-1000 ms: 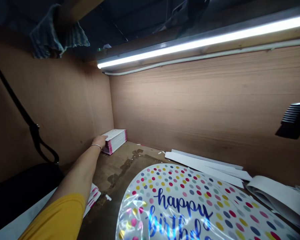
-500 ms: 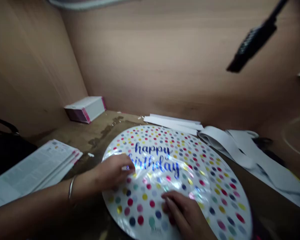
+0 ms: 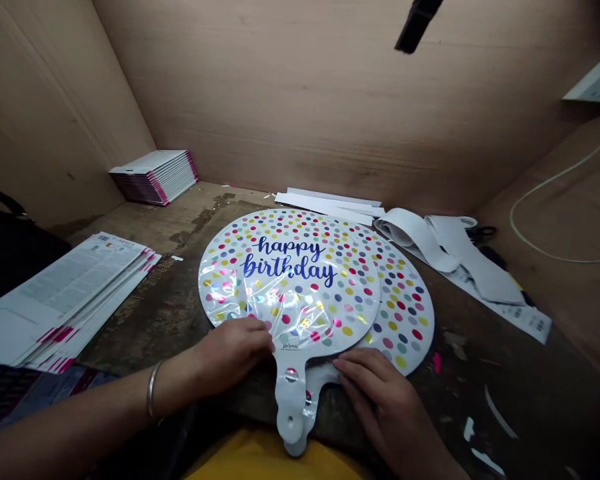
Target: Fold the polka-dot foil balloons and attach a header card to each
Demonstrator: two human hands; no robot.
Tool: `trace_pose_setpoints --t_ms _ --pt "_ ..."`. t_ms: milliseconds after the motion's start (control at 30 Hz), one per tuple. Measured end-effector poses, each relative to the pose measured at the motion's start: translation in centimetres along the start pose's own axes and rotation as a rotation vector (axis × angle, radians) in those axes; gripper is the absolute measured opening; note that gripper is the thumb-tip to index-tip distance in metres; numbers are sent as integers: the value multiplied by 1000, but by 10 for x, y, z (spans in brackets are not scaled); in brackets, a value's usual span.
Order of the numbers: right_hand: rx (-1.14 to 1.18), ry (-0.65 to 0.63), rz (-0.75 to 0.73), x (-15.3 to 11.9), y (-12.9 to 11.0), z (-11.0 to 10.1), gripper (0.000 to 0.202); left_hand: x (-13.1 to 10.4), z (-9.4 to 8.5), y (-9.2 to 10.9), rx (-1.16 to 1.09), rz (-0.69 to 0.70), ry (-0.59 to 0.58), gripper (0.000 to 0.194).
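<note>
A flat white foil balloon (image 3: 290, 303) with coloured dots and blue "happy birthday" lettering lies in front of me. It overlaps a second dotted foil balloon (image 3: 405, 313) that sticks out to the right beneath it. Their tails, one over the other, point towards me and reach the table's near edge. My left hand (image 3: 235, 353), a bangle on its wrist, has curled fingers closed at the upper balloon's lower left edge. At the lower balloon's bottom edge, right of the tails, my right hand (image 3: 380, 387) pinches with thumb and fingers; the exact grip is partly hidden.
Printed cards (image 3: 65, 287) lie fanned at the left, and a stack of pink-edged cards (image 3: 155, 177) stands in the back corner. White strips (image 3: 330, 203), a curled label roll (image 3: 420, 233) and scissors (image 3: 481, 233) lie behind and right. Paper scraps (image 3: 485, 460) litter the right side.
The view has shifted, bringing the balloon tails into sight. My left hand has gone from over the balloon's face to its lower edge; my right hand from its face to the edge beside the tails.
</note>
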State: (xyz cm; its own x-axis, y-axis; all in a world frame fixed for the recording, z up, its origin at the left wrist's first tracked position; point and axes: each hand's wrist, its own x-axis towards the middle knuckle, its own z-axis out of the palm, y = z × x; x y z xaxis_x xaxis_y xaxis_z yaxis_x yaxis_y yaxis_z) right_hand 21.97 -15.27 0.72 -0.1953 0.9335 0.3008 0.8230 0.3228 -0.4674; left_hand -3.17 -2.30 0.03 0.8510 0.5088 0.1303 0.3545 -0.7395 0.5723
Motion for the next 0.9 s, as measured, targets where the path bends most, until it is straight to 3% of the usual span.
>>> trace_pose_setpoints --t_ms 133,200,333,433,533,667,767,900 --pt "-34 -11 -16 8 -4 9 25 18 -9 -4 -319 -358 -33 8" --pt "-40 25 4 11 -4 12 23 24 -12 -5 -367 -438 -45 13" --pt "-43 171 -11 22 -8 15 17 30 -9 1 -290 -320 -13 17" --pt "-82 128 -124 32 -15 14 24 33 -4 5 -225 -224 -1 21" --pt "-108 16 -200 37 -18 12 27 38 -1 2 -328 -299 9 17" --pt "-192 70 -223 41 -15 5 25 46 -1 -8 -566 -474 13 23" --pt "-170 40 -289 53 -17 1 33 49 -1 -12 -595 -491 33 24" --pt "-103 -76 -336 75 -26 0 24 49 0 -11 -659 -482 60 20"
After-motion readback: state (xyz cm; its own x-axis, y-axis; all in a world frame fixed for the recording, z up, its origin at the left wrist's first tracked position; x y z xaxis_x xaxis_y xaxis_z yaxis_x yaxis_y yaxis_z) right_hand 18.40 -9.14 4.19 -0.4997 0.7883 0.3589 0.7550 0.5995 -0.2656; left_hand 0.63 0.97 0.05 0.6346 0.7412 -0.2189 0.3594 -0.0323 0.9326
